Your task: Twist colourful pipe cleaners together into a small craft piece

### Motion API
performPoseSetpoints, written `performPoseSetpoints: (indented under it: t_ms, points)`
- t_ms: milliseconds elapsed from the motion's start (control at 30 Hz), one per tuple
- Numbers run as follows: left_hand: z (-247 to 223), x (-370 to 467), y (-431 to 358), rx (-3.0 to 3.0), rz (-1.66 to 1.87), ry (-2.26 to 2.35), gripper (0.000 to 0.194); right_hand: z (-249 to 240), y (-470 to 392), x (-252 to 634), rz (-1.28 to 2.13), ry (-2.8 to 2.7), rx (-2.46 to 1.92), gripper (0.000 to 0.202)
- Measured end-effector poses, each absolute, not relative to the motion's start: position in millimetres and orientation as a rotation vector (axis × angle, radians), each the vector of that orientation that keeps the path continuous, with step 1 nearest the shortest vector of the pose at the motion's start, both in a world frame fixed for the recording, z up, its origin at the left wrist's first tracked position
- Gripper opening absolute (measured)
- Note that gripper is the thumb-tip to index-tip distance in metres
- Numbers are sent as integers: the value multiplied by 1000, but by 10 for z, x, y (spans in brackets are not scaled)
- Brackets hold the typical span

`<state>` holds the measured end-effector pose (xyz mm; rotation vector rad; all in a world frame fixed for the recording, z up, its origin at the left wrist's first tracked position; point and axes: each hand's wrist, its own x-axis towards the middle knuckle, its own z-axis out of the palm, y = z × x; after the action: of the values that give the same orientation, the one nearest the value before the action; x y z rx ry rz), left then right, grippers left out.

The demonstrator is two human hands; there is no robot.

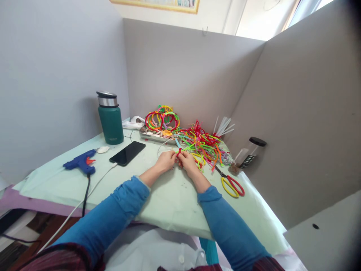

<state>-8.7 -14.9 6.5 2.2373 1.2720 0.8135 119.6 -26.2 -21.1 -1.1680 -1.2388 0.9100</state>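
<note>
My left hand [166,161] and my right hand [188,162] meet over the middle of the table, fingers closed in a pinch. Between their fingertips is a small piece of red pipe cleaner [179,151], mostly hidden; a bit of yellow-green shows beside the left fingers. Just beyond and to the right of my hands lies a tangled pile of coloured pipe cleaners [207,141]. Past the hands, a metal tray [145,134] holds rings of pipe cleaner [154,121] and small scraps. Scissors [232,185] with one yellow and one red handle lie right of my right hand.
On the left are a blue glue gun [81,162], a black phone [127,153] on a white cable, and a green bottle [111,122]. Clear glue sticks [225,126] stand behind the pile. A black-lidded jar [249,154] is at the right edge. Grey partitions [191,67] enclose the table.
</note>
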Motion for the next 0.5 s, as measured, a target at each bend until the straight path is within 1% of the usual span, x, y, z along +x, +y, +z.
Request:
performPoseSetpoints:
  t_ms: [167, 500]
  points:
    - [62, -88, -148, 2243, 829, 1273, 33, -210, -259, 1191, 905, -1239, -1177, 17]
    - [17, -100, -128, 2186, 834, 1231, 38, -207, -261, 1191, 892, -1258, -1197, 16]
